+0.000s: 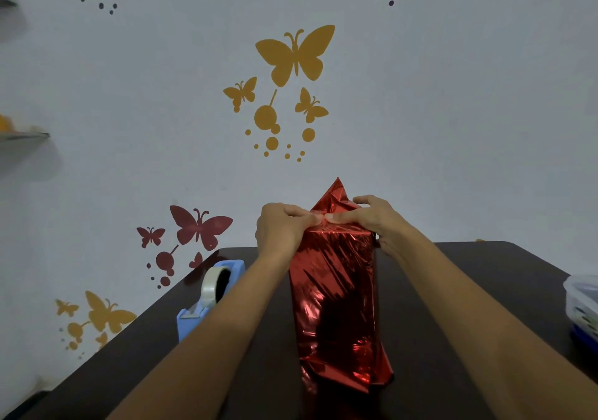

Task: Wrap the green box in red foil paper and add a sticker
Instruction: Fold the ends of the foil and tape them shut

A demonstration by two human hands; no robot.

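Upright on the tabletop [453, 290], the foil-covered box [333, 290] runs its long axis vertically, and both the left hand [280, 228] and right hand [378, 222] pinch the loose foil [336, 196] at its top, thumbs meeting mid-edge.

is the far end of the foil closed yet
Not yet: the red foil paper sticks up in a loose point, both hands pinching its folds.

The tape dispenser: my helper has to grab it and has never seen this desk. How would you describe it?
Start at the dark table, then look just outside the left forearm. The tape dispenser stands near that edge: a light blue plastic body holding a roll of clear tape, the only blue item on that side.
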